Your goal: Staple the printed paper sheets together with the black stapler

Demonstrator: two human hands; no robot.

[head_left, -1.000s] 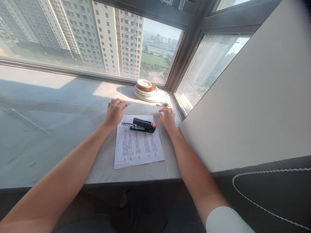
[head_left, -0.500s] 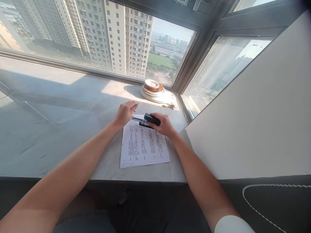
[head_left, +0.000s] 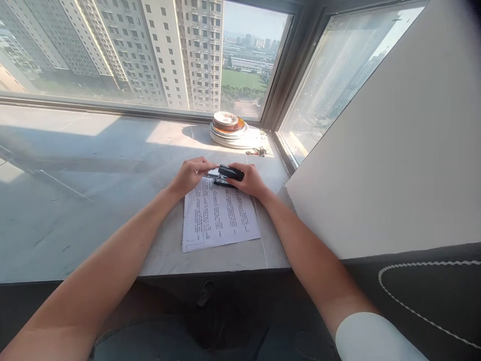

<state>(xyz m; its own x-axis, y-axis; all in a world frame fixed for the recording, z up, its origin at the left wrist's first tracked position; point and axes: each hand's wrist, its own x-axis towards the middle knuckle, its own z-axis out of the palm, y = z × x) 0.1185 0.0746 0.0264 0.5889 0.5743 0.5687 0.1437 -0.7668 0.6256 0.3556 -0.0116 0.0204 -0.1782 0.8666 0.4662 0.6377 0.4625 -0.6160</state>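
Observation:
A black stapler (head_left: 232,173) is over the far end of a printed sheet of paper (head_left: 221,215), its top lifted away from its base and its metal staple tray sticking out to the left. My right hand (head_left: 251,179) is wrapped round the stapler's right end. At the left, my left hand (head_left: 190,174) has its fingers closed in a pinch, with the fingertips reaching the open front of the stapler by the tray. Whatever small thing those fingertips may hold is too small to make out.
On the marble-patterned sill (head_left: 112,200), a stack of plates (head_left: 228,131) stands near the window corner. Small dark items (head_left: 257,151) lie beside it. A white wall (head_left: 368,150) closes off the right, and a beaded cord (head_left: 406,303) hangs below it.
My left hand has moved right to the stapler's open front; before, it was raised slightly apart with a small dark thing at its fingertips. My right hand keeps hold of the stapler. The view has shifted.

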